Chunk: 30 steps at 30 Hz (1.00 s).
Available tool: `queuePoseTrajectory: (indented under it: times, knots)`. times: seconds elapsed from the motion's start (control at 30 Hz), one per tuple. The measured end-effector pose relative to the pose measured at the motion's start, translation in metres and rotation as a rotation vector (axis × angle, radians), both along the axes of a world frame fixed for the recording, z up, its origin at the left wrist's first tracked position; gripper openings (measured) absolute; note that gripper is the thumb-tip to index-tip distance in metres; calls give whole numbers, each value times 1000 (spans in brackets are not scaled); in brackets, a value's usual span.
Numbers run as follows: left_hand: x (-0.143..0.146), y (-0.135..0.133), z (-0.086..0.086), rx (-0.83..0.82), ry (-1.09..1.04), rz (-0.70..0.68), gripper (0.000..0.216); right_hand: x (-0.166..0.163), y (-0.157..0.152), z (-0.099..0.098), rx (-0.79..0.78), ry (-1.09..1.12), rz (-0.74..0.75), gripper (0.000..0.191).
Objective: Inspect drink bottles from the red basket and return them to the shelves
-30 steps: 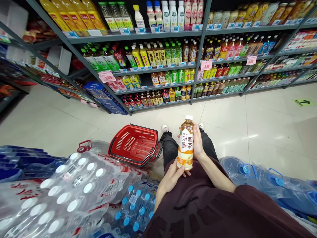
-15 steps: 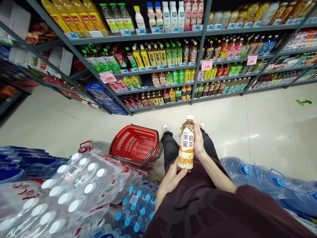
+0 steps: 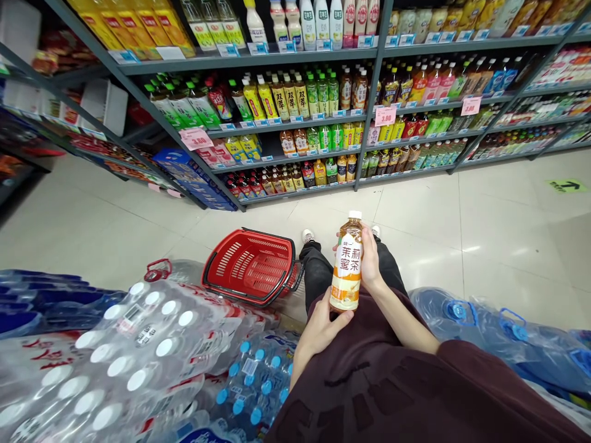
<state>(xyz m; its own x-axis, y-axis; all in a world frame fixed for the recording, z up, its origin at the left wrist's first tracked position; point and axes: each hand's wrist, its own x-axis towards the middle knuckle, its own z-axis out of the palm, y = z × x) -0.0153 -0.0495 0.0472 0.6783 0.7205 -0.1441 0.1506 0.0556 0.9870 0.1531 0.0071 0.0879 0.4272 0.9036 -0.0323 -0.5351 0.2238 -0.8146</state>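
I hold a tea bottle upright in front of me; it has amber liquid, a white cap and a white-and-orange label with large characters. My right hand is wrapped round the upper part from the right. The fingertips of my left hand pinch the bottle's base from below. A red plastic shopping basket sits tilted on the floor just left of my legs, with nothing visible inside it.
Shelves of bottled drinks with price tags run across the back. Shrink-wrapped packs of water bottles are stacked at lower left. Large blue water jugs lie at lower right. White tiled floor stretches to the right, with a green arrow sticker.
The bottle stays in both hands, almost still. The view has tipped slightly downward, so the shelves sit a little higher in frame.
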Motion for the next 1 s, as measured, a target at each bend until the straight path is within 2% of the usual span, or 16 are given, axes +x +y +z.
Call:
queuePoseTrajectory:
  times: [0.1,0.23,0.4,0.57,0.73,0.87,1.0]
  knots:
    - [3,-1,0,35,34,71,54,1,2,-3,-7,-4,-40,50]
    - [7,0,0,59,66,155,63,1,4,-5,-15,12,-113,46]
    - [9,0,0,73,86,210,66,-1,4,-6,-25,32,-123,47]
    - [10,-1,1,140,210,272,67,-2,3,-7,-45,71,-126,48]
    - [7,-1,4,119,183,264,57,1,2,-3,-39,173,-37,42]
    - [5,-3,6,-16,34,214,56,11,4,2,-27,365,157,46]
    - [4,-5,7,-130,-155,133,59,18,4,5,18,433,226,49]
